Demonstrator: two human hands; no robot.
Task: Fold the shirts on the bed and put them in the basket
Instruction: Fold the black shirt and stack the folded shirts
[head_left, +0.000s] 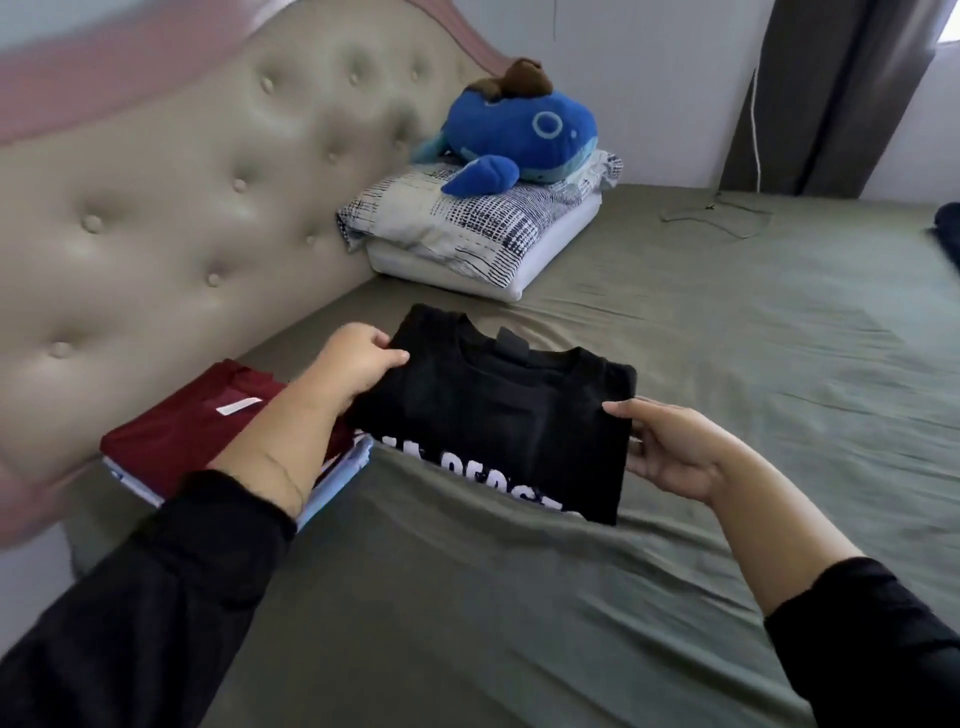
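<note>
A folded black shirt (493, 415) with white lettering is held just above the olive-green bed (727, 364). My left hand (353, 364) grips its left edge, thumb on top. At the shirt's right edge my right hand (670, 447) holds it, thumb on top and fingers underneath. To the left, beside the headboard, lies a stack of folded shirts with a maroon shirt (192, 431) on top and light blue and white ones beneath it. No basket is in view.
A tufted beige headboard (182, 208) runs along the left. A blue plush whale (519, 135) sits on a patterned pillow (467, 223) over a white one. A dark garment (945, 234) shows at the right edge. A thin cord (717, 215) lies near the curtain.
</note>
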